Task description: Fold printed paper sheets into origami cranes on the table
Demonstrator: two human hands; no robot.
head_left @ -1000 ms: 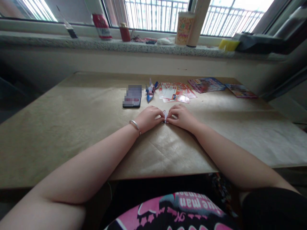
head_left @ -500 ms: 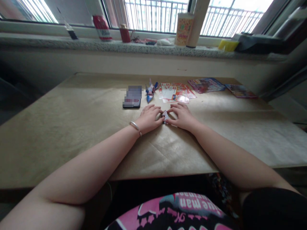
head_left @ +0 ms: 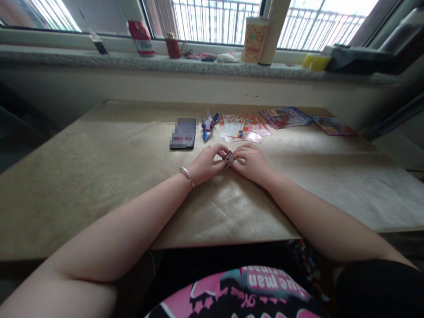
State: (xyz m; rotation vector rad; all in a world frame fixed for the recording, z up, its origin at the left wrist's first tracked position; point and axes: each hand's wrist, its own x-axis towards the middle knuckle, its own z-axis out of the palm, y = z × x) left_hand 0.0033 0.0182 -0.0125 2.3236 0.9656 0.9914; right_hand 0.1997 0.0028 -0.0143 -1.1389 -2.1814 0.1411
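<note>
A small piece of folded paper (head_left: 229, 157), pointed at the top, is pinched between my two hands just over the middle of the table. My left hand (head_left: 210, 162) grips its left side with thumb and fingertips, a silver bracelet (head_left: 186, 172) round the wrist. From the other side, my right hand (head_left: 252, 161) pinches it between thumb and fingers. The fingertips hide part of the paper. Just beyond my hands stands a blue and white folded paper figure (head_left: 208, 126), apart from both.
Left of the figure lies a phone (head_left: 183, 133). To its right are printed paper sheets (head_left: 245, 127), a colourful pile (head_left: 285, 117) and another packet (head_left: 334, 125). The windowsill (head_left: 198, 65) behind holds a red can (head_left: 141, 39), a patterned cup (head_left: 254, 40) and a yellow block (head_left: 316, 62).
The folded paper has turned and come up slightly between my fingers. My fingers have curled in more tightly around it, and both hands have drawn closer together.
</note>
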